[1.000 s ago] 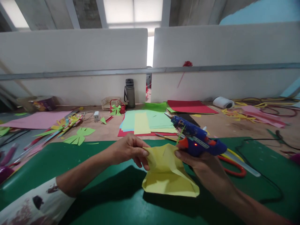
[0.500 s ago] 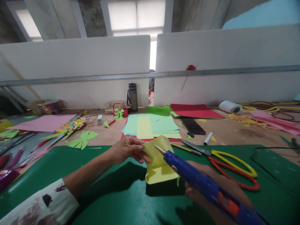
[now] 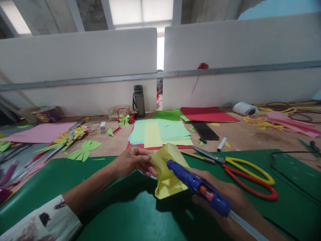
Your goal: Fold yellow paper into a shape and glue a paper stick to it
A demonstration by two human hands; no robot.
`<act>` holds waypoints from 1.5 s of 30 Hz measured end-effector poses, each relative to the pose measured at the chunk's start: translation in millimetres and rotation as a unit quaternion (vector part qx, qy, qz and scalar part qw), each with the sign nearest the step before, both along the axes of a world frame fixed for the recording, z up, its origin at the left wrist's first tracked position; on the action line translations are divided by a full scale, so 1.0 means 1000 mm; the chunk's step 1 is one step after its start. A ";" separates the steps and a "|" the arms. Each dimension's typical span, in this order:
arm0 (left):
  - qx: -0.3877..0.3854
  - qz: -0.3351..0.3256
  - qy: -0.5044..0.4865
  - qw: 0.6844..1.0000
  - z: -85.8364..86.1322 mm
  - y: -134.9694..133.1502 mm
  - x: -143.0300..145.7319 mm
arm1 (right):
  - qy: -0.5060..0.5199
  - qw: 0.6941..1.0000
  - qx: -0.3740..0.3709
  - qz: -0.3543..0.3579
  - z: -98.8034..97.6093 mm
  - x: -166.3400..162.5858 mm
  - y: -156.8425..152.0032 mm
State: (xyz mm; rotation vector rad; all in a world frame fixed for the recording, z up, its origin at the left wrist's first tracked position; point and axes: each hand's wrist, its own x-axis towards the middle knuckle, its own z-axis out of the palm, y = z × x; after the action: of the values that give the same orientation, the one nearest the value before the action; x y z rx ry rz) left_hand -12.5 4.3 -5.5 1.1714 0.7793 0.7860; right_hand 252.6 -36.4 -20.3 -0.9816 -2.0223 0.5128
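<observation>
Folded yellow paper (image 3: 162, 174) is held over the green mat (image 3: 107, 214), its upper left edge pinched between the thumb and fingers of the left hand (image 3: 136, 161). The right hand (image 3: 225, 192) is wrapped around a blue glue gun (image 3: 186, 178) with its nozzle over the paper; whether the tip touches is hard to tell from this angle. Beyond, to the right, lie scissors (image 3: 220, 159) with red and yellow handles. Farther off on the counter (image 3: 114, 144) are a white marker (image 3: 222, 144), a black phone (image 3: 205, 131) and a stack of pale green sheets (image 3: 174, 132). A dark bottle (image 3: 139, 103) stands near the white partition (image 3: 82, 60).
</observation>
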 end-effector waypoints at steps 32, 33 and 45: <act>0.024 -0.013 0.041 0.999 -0.002 -0.006 0.002 | -0.060 0.992 0.092 0.068 -0.001 0.002 -0.010; 0.024 -0.016 0.038 0.999 -0.003 -0.006 0.002 | -0.061 0.991 0.099 0.068 -0.001 0.002 -0.010; 0.035 -0.031 0.034 0.998 -0.002 -0.007 0.003 | -0.101 0.984 0.120 0.084 0.003 0.002 -0.010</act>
State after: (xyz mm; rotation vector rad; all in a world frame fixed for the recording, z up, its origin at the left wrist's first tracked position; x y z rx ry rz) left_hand -9.4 -2.6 -7.5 1.2854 0.7729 0.7299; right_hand 254.7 -46.5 -17.5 -0.7450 -2.2997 0.2565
